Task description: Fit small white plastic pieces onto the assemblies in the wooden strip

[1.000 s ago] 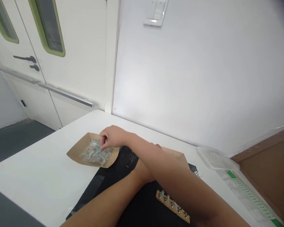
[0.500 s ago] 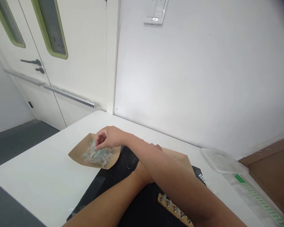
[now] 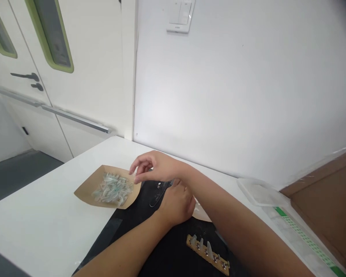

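My right hand point(image 3: 155, 167) reaches across above my left wrist, beside the right rim of a brown paper tray point(image 3: 88, 184). Its thumb and forefinger are brought close together around something small and pale, too faint to make out. In the tray lies a pile of clear, greenish plastic pieces point(image 3: 113, 190). My left hand point(image 3: 177, 202) is curled closed over the black mat point(image 3: 167, 246); what it holds, if anything, is hidden. Nearer me, a tan strip point(image 3: 207, 256) with metal studs bears several upright clear pieces. A clear curved item point(image 3: 157, 198) lies left of my left hand.
A second paper tray point(image 3: 202, 213) is partly hidden behind my right forearm. On the right of the white table point(image 3: 46, 215) are a clear plastic lid point(image 3: 259, 192) and a box with a green-patterned strip point(image 3: 305, 238). A wall borders the far edge.
My right hand has moved right, from over the pile to the tray's right rim. My left fist now shows more fully, and the view has shifted slightly.
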Motion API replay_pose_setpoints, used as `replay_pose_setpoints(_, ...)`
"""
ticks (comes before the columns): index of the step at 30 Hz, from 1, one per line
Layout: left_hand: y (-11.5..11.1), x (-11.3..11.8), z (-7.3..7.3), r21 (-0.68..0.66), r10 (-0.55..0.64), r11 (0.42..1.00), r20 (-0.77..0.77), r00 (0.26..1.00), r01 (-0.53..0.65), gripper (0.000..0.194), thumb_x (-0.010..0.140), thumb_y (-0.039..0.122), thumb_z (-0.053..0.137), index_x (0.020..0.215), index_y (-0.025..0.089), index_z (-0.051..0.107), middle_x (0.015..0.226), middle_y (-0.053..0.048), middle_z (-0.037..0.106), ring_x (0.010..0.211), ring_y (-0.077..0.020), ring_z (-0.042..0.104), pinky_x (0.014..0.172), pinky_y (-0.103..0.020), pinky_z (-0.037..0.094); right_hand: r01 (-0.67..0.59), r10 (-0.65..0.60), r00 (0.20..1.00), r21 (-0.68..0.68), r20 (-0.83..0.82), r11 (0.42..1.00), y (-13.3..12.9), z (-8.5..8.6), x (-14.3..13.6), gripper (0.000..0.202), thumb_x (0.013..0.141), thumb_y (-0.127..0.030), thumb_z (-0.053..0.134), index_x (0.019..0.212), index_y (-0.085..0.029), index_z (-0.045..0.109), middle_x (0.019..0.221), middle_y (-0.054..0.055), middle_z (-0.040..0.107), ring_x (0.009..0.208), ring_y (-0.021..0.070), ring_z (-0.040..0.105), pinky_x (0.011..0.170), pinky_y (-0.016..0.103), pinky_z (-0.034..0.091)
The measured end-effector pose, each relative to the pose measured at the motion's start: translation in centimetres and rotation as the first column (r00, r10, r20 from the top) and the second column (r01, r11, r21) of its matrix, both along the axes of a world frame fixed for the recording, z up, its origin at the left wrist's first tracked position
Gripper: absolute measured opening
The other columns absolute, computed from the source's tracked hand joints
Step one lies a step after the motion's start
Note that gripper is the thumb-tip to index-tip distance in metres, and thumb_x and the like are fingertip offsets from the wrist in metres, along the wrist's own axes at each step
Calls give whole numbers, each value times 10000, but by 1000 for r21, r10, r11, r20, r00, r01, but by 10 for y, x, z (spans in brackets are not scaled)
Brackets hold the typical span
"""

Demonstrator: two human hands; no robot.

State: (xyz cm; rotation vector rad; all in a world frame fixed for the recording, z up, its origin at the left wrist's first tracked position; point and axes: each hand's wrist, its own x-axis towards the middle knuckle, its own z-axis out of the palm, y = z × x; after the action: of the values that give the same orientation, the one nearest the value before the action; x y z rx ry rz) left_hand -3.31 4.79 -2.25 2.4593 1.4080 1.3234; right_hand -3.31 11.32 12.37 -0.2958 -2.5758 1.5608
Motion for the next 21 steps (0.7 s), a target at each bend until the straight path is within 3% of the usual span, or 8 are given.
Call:
replay_pose_setpoints(4, -2, 3, 0, -25, 20, 1000, 66, 998, -18, 162, 893, 141, 620, 1031, 172, 697, 965, -103, 703, 901, -285, 664, 821, -452, 570, 124, -124, 992, -10, -16, 992, -6, 11, 65, 220, 881, -305, 844, 1071, -205, 796, 953, 43, 820, 909, 168, 773, 835, 280, 590)
replay_pose_setpoints(7, -5, 5, 2, -40, 4, 999, 127, 992, 1, 173, 894, 135, 579, 1026, 181, 681, 969, -111, 693, 912, -295, 636, 815, -450, 541, 242, -246, 969, -118, -20, 963, -14, 12, 113, 234, 882, -379, 846, 1013, -190, 803, 954, 56, 819, 918, 189, 780, 824, 296, 613)
replay_pose_setpoints(10, -12, 6, 14, -42, -81, 995, 197, 977, 91, 149, 937, 194, 550, 1046, 179, 652, 1051, -133, 667, 1000, -311, 594, 884, -480, 512, 316, -323, 946, -168, -18, 934, -27, 9, 154, 233, 901, -379, 832, 991, -168, 793, 935, 59, 806, 884, 179, 769, 809, 288, 609)
replay_pose_setpoints(15, -30, 7, 37, -52, -379, 910, 291, 878, 410, 218, 995, 371, 511, 1085, 203, 617, 1051, -92, 642, 940, -247, 591, 824, -381, 522, 417, -414, 908, -240, 63, 877, -55, -3, 213, 265, 966, -421, 762, 952, -157, 743, 930, 51, 782, 773, 151, 766, 757, 262, 593)
replay_pose_setpoints(21, -40, 18, 35, -89, -400, 875, 421, 814, 476, 297, 992, 279, 598, 1283, 222, 574, 1059, -76, 605, 782, -176, 517, 610, -262, 423, 506, -518, 854, -280, 36, 816, -81, -33, 255, 307, 991, -467, 722, 927, -170, 681, 862, 20, 734, 671, 115, 710, 667, 231, 536)
